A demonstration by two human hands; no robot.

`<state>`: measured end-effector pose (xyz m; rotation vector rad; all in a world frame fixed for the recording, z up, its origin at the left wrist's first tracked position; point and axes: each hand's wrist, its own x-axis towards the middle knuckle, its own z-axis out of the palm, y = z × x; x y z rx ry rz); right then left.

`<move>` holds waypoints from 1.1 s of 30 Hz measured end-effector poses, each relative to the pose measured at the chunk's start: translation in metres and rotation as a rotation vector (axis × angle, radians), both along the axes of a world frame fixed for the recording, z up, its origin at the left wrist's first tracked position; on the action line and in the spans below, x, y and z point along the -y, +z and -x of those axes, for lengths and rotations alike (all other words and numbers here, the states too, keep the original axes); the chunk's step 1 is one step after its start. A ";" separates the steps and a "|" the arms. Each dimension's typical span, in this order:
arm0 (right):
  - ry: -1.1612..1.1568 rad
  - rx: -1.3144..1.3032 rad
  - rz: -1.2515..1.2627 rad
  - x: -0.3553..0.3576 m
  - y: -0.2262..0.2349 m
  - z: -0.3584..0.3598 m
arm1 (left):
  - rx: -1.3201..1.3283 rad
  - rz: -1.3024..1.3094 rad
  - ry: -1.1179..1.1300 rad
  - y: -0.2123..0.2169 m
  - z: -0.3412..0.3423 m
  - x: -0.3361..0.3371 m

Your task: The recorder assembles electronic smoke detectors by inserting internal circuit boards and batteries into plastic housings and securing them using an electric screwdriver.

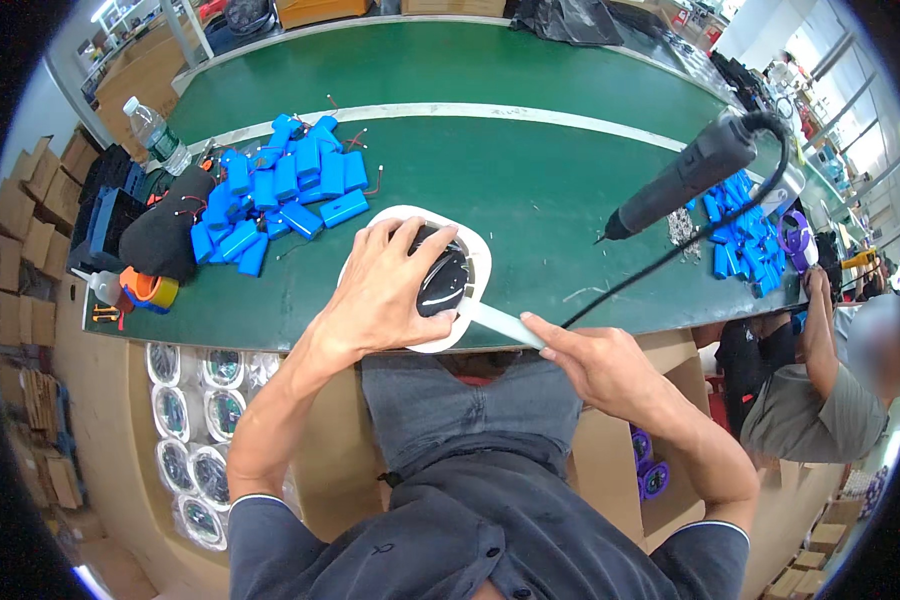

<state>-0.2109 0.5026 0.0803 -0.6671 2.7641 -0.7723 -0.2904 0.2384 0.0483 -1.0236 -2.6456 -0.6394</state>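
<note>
Near edge of the worktop (530,190), at the person's lap: both hands work on one piece.

Right hand (595,365) hangs just off the near edge, fingers pinched on the free end of a pale strip (500,325). The strip's long axis runs from that hand up and to the left, toward the near right corner of a white, rounded-square tray (475,250). Whether it is tape, film or a thin tool cannot be told.

Left hand (385,285) lies flat on top of a black domed part (440,280) that sits inside the tray, fingers spread over the dome and pressing down, not closed around it. The dome is mostly covered; only its right side shows, glossy, with a light ring line. Tray overhangs the near edge slightly.

So: the dome is directly under the left hand; the right hand is apart from it, joined only by the strip.

Further in, toward the left end, a loose heap of blue battery packs (290,190) with thin leads; beside it a dark pouch (165,235) and a tape roll (155,290) near the left corner.

Above the right half, a black powered screwdriver (685,180) hangs tip-down on its cable, well clear of both hands.

At the right end, more blue packs (740,230), where another person (820,390) is seated.
</note>
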 end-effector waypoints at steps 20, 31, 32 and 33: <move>-0.029 -0.058 0.150 0.018 -0.018 0.003 | -0.034 -0.103 -0.092 -0.015 0.009 0.008; -0.198 -0.067 0.233 0.028 -0.040 0.006 | -0.063 -0.148 0.000 -0.019 0.001 -0.015; -0.165 -0.027 0.173 0.029 -0.028 0.007 | 0.006 -0.134 -0.014 -0.020 0.007 -0.007; -0.211 -0.027 0.164 0.026 -0.019 0.003 | 0.011 -0.122 -0.075 -0.019 0.013 0.001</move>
